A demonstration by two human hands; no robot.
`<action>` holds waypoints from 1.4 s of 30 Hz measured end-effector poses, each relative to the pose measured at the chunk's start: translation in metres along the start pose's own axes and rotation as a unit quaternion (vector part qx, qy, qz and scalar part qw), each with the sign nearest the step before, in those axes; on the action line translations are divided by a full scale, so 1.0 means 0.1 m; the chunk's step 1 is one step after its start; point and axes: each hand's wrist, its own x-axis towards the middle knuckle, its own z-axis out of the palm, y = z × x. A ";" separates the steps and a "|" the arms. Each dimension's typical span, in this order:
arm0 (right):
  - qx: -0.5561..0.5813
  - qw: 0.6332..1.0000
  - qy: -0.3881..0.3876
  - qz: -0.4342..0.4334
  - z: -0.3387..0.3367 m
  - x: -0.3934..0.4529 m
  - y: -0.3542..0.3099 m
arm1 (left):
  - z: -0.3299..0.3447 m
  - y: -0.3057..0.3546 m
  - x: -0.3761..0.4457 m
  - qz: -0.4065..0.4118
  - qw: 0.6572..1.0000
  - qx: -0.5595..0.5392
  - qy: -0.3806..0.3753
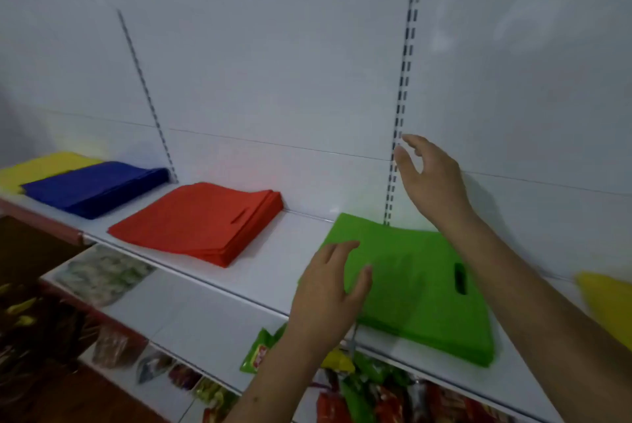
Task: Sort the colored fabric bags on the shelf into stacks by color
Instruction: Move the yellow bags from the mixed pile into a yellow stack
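Note:
A stack of green fabric bags lies on the white shelf in front of me, a cut-out handle slot near its right side. My left hand hovers at the stack's left edge, fingers relaxed, holding nothing. Raised above the stack's far edge, my right hand has its fingers spread and is empty too. A red stack lies to the left, then a blue stack overlapping a yellow one. Another yellow bag shows at the right edge.
The white back wall carries two slotted metal uprights. Below the bag shelf, lower shelves hold packaged snacks and bagged goods.

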 end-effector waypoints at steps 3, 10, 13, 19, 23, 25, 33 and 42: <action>0.034 0.999 -0.031 -0.005 0.75 -0.02 -0.72 | -0.65 -0.62 -0.24 -0.037 0.999 0.004 0.026; 0.070 0.993 -0.088 -0.025 2.32 -0.13 -2.19 | -2.11 -1.88 -0.64 -0.092 0.992 0.038 0.071; 0.079 0.991 -0.105 -0.021 2.80 -0.15 -2.62 | -2.58 -2.32 -0.71 -0.117 0.989 0.049 0.072; 0.090 0.988 -0.125 -0.028 3.71 0.09 -3.36 | -3.28 -3.16 -0.62 -0.143 0.984 0.061 0.086; 0.103 0.986 -0.128 -0.031 4.43 0.32 -3.73 | -3.70 -3.81 -0.46 -0.164 0.980 0.063 0.095; 0.109 0.985 -0.131 -0.028 4.84 0.47 -3.86 | -3.89 -4.17 -0.30 -0.172 0.979 0.066 0.090; 0.124 0.986 -0.098 0.055 6.33 1.39 -4.22 | -4.67 -5.69 0.64 -0.168 0.982 0.073 0.044; 0.078 0.988 -0.096 0.096 7.59 1.92 -4.60 | -5.32 -7.01 1.43 -0.132 0.990 0.021 0.032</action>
